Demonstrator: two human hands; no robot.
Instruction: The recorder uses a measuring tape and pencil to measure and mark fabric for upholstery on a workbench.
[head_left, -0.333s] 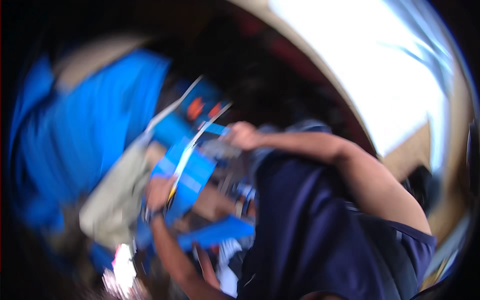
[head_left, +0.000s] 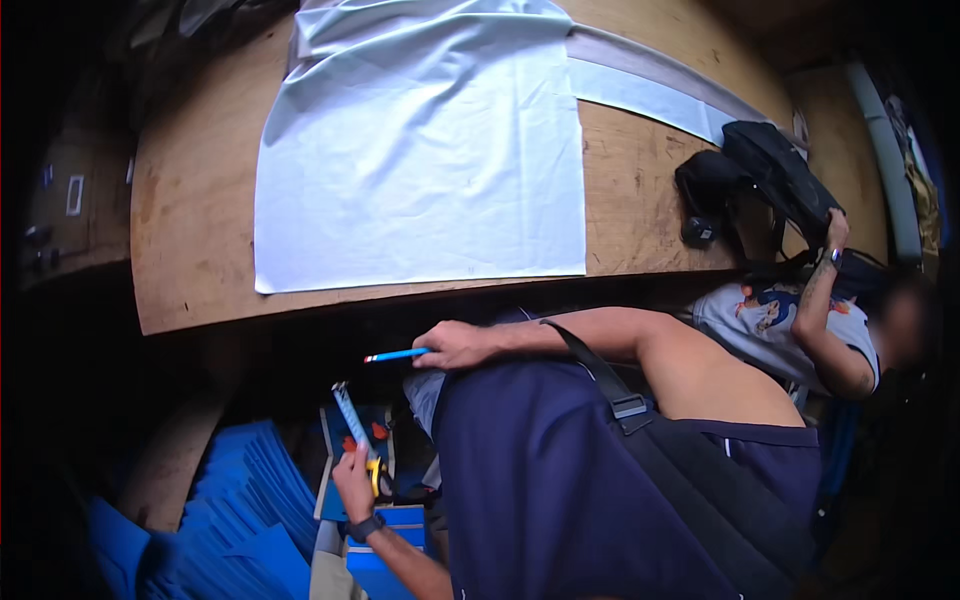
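My left hand (head_left: 354, 486), a dark watch on its wrist, is closed around a yellow tape measure (head_left: 376, 478). A short length of the tape's blade (head_left: 346, 412) sticks out past my fingers, away from me. A slim blue pencil (head_left: 398, 355) with a reddish and white end is gripped in my right hand (head_left: 457, 345), close to the edge of the wooden table (head_left: 200, 240). On that table lies a pale, creased cloth (head_left: 430, 190). Below my left hand is a blue piece with lighter stripes (head_left: 385, 570).
A stack of blue sheets (head_left: 245, 500) stands at the lower left. Behind my left hand sits a blue board with orange parts (head_left: 380, 431). On the right, a co-worker in a printed white shirt (head_left: 735, 315) has a hand on a black bag (head_left: 775, 170) on the table.
The view has swung toward the table, so both hands appear lower. The tape's blade, earlier stretched long over the blue pieces, now shows only a short length. Both hands keep their hold.
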